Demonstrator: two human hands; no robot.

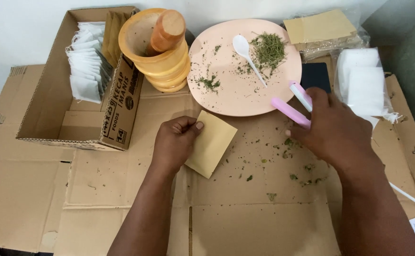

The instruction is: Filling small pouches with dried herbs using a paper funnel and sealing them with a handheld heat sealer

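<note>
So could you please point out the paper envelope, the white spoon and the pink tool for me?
paper envelope [213, 144], head view, middle of its flat face.
white spoon [241, 45], head view, on its bowl.
pink tool [288, 111], head view, on its lower arm.

Makeshift home packing spot — flattened cardboard [245, 223] as worktop, wooden mortar [157, 52], dried herbs [267, 47], boxed tea filter bags [89, 61]
</note>
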